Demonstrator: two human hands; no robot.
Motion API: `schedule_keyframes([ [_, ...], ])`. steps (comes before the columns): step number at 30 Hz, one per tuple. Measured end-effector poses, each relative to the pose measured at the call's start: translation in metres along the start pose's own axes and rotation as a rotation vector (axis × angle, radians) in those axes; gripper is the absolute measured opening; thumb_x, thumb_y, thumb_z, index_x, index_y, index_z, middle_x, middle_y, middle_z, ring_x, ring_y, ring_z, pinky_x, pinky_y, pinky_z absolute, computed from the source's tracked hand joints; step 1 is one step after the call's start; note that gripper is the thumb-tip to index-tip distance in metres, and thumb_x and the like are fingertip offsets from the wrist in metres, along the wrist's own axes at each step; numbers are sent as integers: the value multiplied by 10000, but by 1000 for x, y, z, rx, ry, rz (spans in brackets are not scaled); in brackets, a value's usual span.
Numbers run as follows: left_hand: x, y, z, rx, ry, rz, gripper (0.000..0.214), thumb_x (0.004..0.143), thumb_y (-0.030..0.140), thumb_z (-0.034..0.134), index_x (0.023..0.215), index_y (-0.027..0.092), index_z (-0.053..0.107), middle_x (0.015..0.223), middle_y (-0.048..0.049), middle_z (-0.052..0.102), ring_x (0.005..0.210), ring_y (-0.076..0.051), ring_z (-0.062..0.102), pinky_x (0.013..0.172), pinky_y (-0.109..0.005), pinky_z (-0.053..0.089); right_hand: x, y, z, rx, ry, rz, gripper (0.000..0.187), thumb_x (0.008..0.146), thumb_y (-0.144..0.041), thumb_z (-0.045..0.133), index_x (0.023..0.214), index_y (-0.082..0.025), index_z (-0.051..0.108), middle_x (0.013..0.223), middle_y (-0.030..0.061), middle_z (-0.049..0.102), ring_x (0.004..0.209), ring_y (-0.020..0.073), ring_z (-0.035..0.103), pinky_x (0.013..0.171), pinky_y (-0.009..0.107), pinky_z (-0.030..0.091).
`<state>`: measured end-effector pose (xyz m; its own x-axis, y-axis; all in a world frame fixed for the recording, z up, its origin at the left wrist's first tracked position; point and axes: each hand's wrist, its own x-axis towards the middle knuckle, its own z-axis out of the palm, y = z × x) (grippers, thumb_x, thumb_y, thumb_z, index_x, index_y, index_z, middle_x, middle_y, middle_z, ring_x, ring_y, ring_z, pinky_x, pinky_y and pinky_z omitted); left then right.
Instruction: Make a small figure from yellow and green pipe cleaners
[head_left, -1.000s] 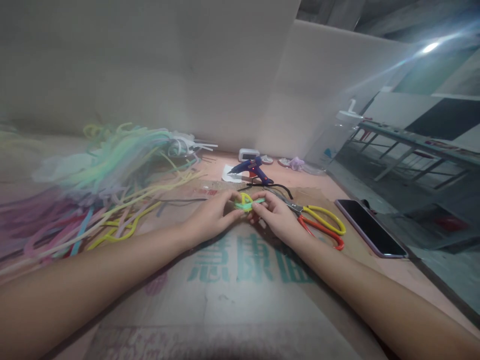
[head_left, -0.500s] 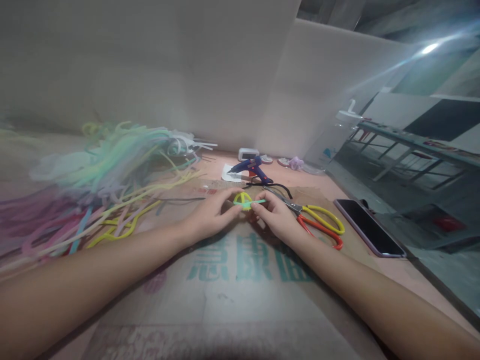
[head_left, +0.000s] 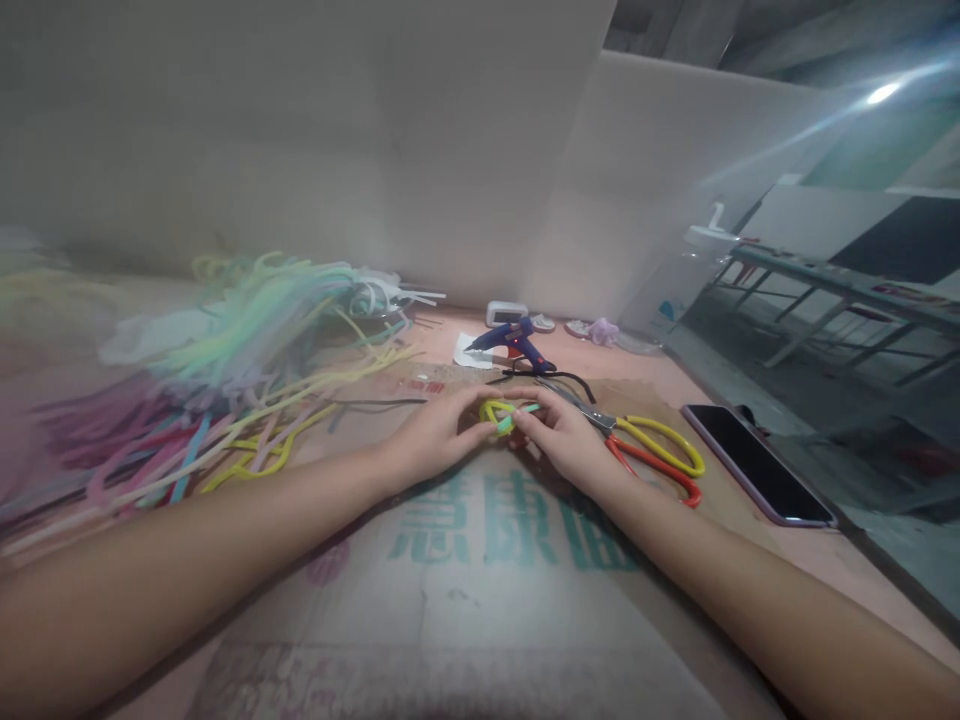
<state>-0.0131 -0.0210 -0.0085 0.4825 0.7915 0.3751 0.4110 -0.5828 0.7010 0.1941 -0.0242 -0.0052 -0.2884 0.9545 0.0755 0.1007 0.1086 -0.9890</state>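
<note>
My left hand (head_left: 439,437) and my right hand (head_left: 566,440) meet at the middle of a cardboard sheet (head_left: 480,570) printed with green characters. Between their fingertips they pinch a small piece made of yellow and green strips (head_left: 504,414), a yellow loop crossed by a green strip. Both hands' fingers are closed on it, and part of the piece is hidden behind them. Both forearms reach in from the bottom corners.
A heap of coloured strips (head_left: 225,350) covers the left of the table. Yellow-and-red scissors (head_left: 649,450) lie just right of my right hand. A blue glue gun (head_left: 514,342) sits behind, and a dark phone (head_left: 757,462) lies at the right near the table edge.
The strip piece has been turned and drawn in between the fingertips; the green strip shows shorter now. The view has shifted slightly. The hands stay in the same place.
</note>
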Motion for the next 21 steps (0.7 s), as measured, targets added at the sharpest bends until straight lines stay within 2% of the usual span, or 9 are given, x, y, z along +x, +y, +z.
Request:
schedule_keyframes([
  [5,-1,-3,2,-11,17,19,480,931,380,587,1355,166,518,1310,-145,646,1188,-275,624,1035,-420,486,-2,-6,1,14,-16,107,335,771,-464,741,919,-204,591,672,-11,677,532,125,602,443,215,379],
  [12,-1,1,0,-1,-24,51,486,897,395,643,1330,198,540,1274,-104,661,1144,-264,643,1026,-403,495,-4,-7,2,42,-44,139,403,790,-549,699,939,-206,548,608,-14,685,396,83,479,369,186,270],
  [17,-2,0,1,-10,18,-3,492,907,408,627,1337,207,497,1258,-106,655,1120,-256,647,1000,-410,507,-5,-9,3,42,-71,117,430,781,-575,710,914,-208,530,616,-10,685,460,104,554,394,185,312],
  [21,-4,-2,2,10,80,-18,417,892,409,641,1229,209,497,1192,-91,660,1083,-245,648,946,-402,523,-5,-8,2,57,-94,77,447,762,-588,730,870,-203,529,644,1,690,536,123,611,455,201,387],
])
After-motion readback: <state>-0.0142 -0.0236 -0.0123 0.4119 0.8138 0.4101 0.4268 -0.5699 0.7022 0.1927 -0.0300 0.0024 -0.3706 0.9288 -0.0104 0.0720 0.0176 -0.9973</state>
